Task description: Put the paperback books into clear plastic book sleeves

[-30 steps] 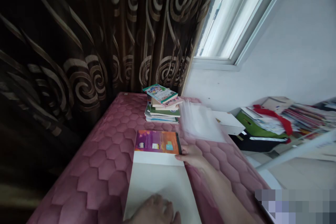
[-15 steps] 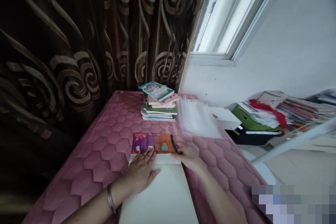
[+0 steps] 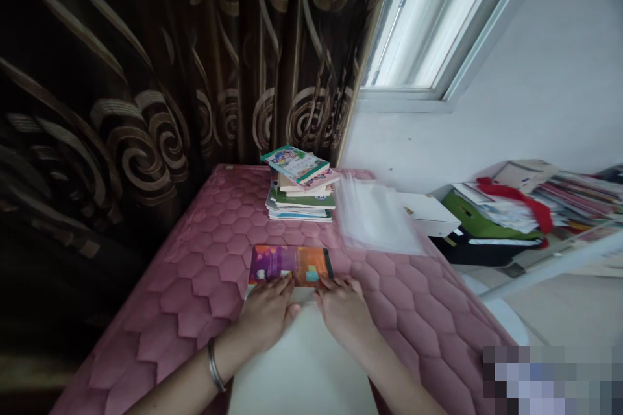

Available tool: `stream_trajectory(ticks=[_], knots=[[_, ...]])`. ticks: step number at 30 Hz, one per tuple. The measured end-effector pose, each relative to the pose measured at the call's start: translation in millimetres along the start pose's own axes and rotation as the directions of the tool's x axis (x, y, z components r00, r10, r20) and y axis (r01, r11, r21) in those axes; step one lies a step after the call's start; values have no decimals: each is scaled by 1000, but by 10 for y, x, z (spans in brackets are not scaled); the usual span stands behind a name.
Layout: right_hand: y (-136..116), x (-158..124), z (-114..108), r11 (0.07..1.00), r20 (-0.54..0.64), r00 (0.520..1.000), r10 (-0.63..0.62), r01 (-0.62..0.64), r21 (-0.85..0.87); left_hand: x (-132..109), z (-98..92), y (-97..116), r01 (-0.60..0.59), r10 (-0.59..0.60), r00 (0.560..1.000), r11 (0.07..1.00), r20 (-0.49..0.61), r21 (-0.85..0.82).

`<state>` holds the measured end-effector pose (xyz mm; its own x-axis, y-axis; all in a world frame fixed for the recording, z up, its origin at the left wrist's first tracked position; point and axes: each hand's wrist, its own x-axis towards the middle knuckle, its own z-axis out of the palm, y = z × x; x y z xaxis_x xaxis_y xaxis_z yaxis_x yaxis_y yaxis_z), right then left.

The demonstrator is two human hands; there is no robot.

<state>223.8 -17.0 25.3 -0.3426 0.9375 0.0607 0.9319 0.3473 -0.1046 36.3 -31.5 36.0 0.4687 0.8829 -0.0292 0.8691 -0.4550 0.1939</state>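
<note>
A book with a purple and orange cover (image 3: 291, 260) lies flat in front of me. A long white sheet (image 3: 300, 369) stretches from its near edge toward me. My left hand (image 3: 268, 311) rests flat with its fingers together on the left part of the sheet, fingertips at the cover's lower edge. Beside it, my right hand (image 3: 343, 305) also lies flat, its fingertips at the lower right of the cover. Neither hand grips anything. The near part of the book is hidden by the hands and the sheet.
Beneath everything is a pink quilted mattress (image 3: 189, 301). A stack of books (image 3: 302, 198) stands at the back, with clear plastic sheets (image 3: 377, 214) and a white box (image 3: 428, 214) to its right. Papers and a green container (image 3: 479, 217) fill the right side. A dark curtain (image 3: 146, 78) hangs behind.
My right hand has moved from the book's right edge onto its lower right part and now lies flat. My left hand stays in nearly the same place. The view has shifted slightly.
</note>
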Motion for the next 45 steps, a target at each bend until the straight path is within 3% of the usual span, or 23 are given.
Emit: stream_trajectory(ticks=[5, 10, 15, 24, 27, 29, 32, 35, 41, 45], knots=[[-31, 22, -32, 1000, -7, 1000, -14, 14, 5, 267, -129, 96, 166, -165, 986, 984, -22, 70], [-29, 24, -18, 1000, -17, 1000, -7, 7, -7, 473, -27, -52, 210, -207, 975, 977, -80, 36], [-29, 25, 13, 1000, -30, 999, -12, 11, -28, 509, 83, -198, 213, -213, 977, 977, 9, -18], [-91, 28, -112, 999, 23, 999, 29, -28, -25, 505, 169, -187, 267, -268, 962, 963, -49, -40], [-197, 150, -143, 999, 40, 998, 47, -46, -22, 497, 204, -201, 245, -250, 963, 967, -104, -67], [-270, 297, -122, 1000, 23, 1000, -10, 9, 22, 489, 197, -198, 241, -249, 961, 967, -121, -81], [-326, 538, -31, 988, 35, 994, -103, 98, 117, 484, 148, -173, 266, -274, 958, 959, -85, -98], [-295, 676, 69, 978, 48, 992, -119, 109, 178, 490, 89, -141, 303, -307, 951, 946, -21, -116], [-111, 622, 107, 989, 73, 997, 23, -34, 147, 510, 76, -142, 324, -331, 943, 939, -40, -117], [-22, 563, 99, 981, 15, 984, 177, -178, 81, 527, 103, -169, 411, -417, 905, 908, -83, -85]])
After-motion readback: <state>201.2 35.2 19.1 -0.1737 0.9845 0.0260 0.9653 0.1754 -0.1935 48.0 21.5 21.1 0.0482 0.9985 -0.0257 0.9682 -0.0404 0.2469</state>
